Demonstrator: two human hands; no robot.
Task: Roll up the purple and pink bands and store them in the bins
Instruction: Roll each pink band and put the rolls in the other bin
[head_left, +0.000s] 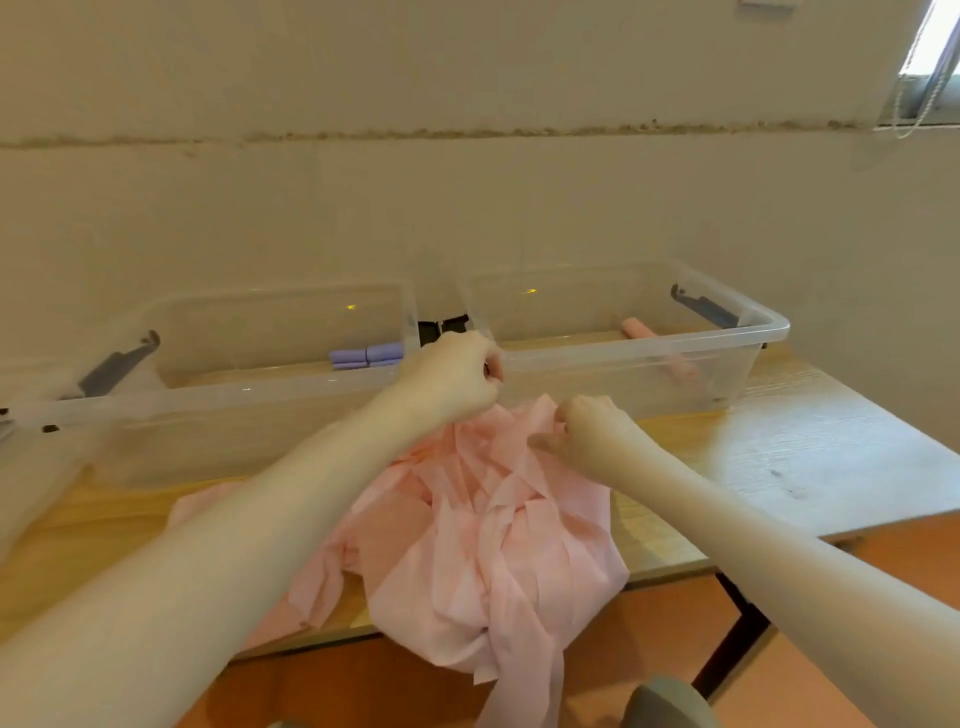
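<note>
Pink bands (483, 525) are gripped at the pile's top by left hand (451, 375) and right hand (592, 427), both fisted.

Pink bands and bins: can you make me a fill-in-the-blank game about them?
1. The rolls in the left bin are ____.
2. The roll in the right bin is ____.
3. The loose bands on the table are ____.
4. Both hands, left and right, have a grip on a ____ band.

Missing words: purple; pink; pink; pink
</note>
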